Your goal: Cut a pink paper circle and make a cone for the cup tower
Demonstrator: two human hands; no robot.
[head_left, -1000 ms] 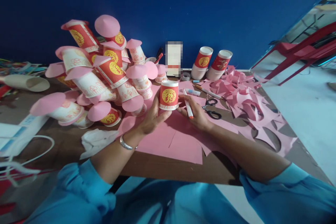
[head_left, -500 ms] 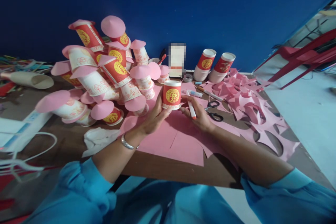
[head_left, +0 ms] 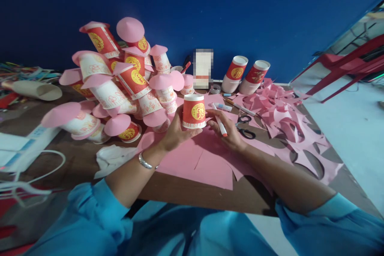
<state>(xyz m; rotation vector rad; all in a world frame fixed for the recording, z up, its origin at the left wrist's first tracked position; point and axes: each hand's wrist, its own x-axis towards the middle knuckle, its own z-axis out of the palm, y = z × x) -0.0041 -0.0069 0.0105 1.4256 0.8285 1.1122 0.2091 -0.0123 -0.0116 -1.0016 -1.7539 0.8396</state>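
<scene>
Two hands at work over one upturned paper cup (head_left: 194, 111), mouth down on the pink paper sheet (head_left: 198, 160) at the middle of the table (head_left: 78, 160). Left hand (head_left: 174, 131) wrapped around the cup's near side, fingers closed on its wall and pinning it in place. Right hand (head_left: 228, 132) just beside the cup, fingers clamped on a white marker (head_left: 220, 122) with an orange tip, fingertips touching the cup's lower rim. Behind and to the left, a leaning heap of finished cups (head_left: 120, 84) capped with pink cones, very close to the left wrist. To the right, scissors (head_left: 244, 126), a glue stick (head_left: 221, 106), two stacks of plain cups (head_left: 247, 74) and a spread of pink offcuts (head_left: 279, 112).

Likely trouble, judging from this layout: a thin cup crushed or dented under too firm a squeeze; a cup skidding on the smooth sheet under too light a hold, dragging any marker line off true. A loose sheet, already slit near the hands, liable to shift or tear under sideways pressure. A careless swing of the left elbow or wrist enough to topple the piled cups, precarious as they look. Open scissor blades near the right forearm, a snag risk.
</scene>
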